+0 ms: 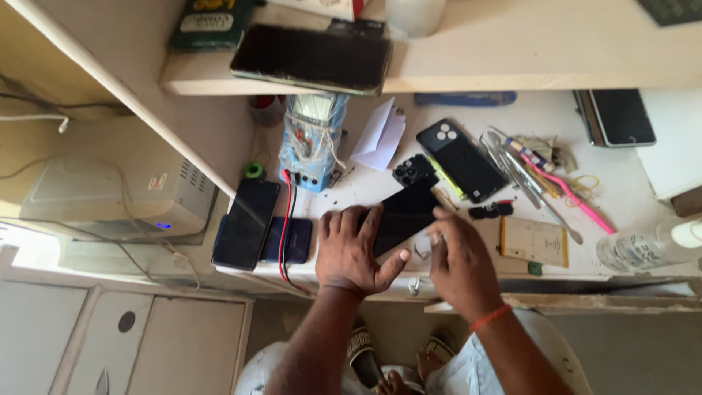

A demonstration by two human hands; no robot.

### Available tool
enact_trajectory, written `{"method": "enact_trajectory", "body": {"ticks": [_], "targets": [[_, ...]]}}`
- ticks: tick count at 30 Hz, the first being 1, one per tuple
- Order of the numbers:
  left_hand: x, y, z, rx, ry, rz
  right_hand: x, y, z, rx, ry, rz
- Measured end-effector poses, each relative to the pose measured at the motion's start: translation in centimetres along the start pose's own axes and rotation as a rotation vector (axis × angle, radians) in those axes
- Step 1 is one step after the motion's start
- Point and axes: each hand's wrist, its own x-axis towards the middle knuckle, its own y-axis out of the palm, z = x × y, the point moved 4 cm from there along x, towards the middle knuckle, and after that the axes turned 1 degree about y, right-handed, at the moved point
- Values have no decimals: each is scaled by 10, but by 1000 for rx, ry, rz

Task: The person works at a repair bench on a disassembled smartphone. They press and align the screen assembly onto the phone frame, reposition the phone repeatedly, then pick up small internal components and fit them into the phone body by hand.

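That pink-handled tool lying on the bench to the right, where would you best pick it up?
Probably by the middle of the pink-handled tool, pinching its long sides from above. It lies flat and slanted, and its lower right half is bare, while its upper end sits among a clutter of other tools.

— Daylight floods in from the left; the white bench top [621,197] looks washed out.
— The right hand [457,260] smears with motion blur, and edges bow slightly. The shelf [512,58] shades the bench's back.
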Motion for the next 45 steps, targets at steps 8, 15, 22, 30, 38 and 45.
{"method": "enact_trajectory", "body": {"ticks": [8,15,22,30,38,45], "targets": [[-2,-2,8,-153,-9,-13,9,2,-16,60,86,-3],[3,-7,-1,-98,8,-33,8,6,-12,53,42,-45],[7,-17,-7,-143,51,53,9,6,-11,110,52,6],[-1,2,10,-183,38,178,18,9,-8,268,33,19],[1,4,2,-80,15,230,30,27,-25,406,71,-11],[4,6,0,33,7,197,45,22,-44,287,227,-6]]}}
